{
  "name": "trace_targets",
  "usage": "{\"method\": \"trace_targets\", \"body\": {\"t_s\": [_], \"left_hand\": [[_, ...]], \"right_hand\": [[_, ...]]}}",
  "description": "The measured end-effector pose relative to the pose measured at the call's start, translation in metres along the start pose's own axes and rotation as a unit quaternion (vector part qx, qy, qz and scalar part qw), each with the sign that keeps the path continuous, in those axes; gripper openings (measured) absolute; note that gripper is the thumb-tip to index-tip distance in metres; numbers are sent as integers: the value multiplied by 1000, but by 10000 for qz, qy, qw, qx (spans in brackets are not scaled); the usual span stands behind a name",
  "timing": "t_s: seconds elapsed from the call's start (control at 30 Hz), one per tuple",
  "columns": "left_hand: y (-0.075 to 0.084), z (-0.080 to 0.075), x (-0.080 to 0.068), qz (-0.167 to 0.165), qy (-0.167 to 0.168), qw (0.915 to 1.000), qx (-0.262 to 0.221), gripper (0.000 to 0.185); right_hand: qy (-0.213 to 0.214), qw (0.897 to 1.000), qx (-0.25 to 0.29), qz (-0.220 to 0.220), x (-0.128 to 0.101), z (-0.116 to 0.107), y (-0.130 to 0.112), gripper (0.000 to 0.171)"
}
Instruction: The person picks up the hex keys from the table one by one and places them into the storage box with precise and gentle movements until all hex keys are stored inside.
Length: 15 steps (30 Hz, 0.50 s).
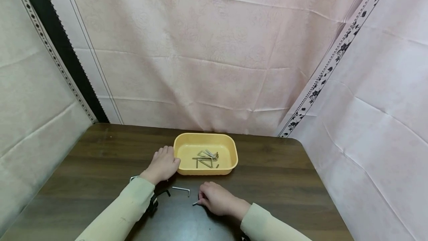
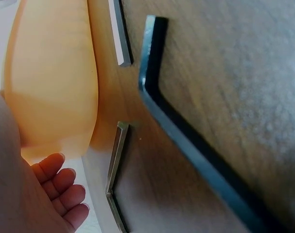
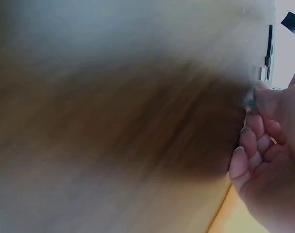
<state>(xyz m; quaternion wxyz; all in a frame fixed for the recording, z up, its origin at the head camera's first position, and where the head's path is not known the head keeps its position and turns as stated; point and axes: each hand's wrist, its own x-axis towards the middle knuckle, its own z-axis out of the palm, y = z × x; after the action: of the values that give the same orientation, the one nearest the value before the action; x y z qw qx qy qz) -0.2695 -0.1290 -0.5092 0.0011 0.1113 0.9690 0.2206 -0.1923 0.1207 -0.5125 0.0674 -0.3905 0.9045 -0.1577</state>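
From my end I see the right hand [image 1: 217, 200] pinching a metal hex key [image 1: 195, 203] — only its tip showing — over the worktop [image 1: 287, 189], off the near edge of the yellow tray [image 1: 204, 172]. The left hand [image 1: 162, 163] rests at the tray's left edge, fingers loosely bent. A silver L-shaped key [image 1: 181, 188] lies by the near left corner; more hex keys [image 1: 204, 158] sit inside.

Pale, creased cloth [image 1: 200, 40] hangs on the far side, left and right of the brown wood table [image 1: 281, 192]. A black strip [image 1: 63, 47] runs down on the left, a flower strip [image 1: 343, 47] on the right.
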Motion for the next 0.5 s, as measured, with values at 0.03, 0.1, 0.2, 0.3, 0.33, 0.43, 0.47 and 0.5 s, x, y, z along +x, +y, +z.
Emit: {"method": "trace_targets", "body": {"t_s": [0.03,0.1,0.2,0.3,0.33,0.43,0.47,0.5], "left_hand": [[0,0,0,-4,-1,10000,3,26],[0,0,0,7,-1,10000,-6,26],[0,0,0,15,-8,10000,14,26],[0,1,-1,14,-25,10000,23,26],[0,0,-1,18,-14,10000,31,26],[1,-1,-1,28,36,10000,19,24],[2,-2,-2,35,56,10000,4,23],[3,-2,-2,34,71,10000,-3,22]], "right_hand": [[57,10000,25,-16,-2,-1,1,16],[210,9997,151,28,-7,-3,4,16],[443,9978,468,170,-14,-6,11,14],[733,9937,801,271,-18,-12,16,11],[851,9921,881,288,-19,-14,17,11],[1244,9863,1022,366,-18,-23,20,10],[1362,9843,1053,401,-18,-27,21,10],[1472,9822,1081,439,-17,-30,22,10]]}}
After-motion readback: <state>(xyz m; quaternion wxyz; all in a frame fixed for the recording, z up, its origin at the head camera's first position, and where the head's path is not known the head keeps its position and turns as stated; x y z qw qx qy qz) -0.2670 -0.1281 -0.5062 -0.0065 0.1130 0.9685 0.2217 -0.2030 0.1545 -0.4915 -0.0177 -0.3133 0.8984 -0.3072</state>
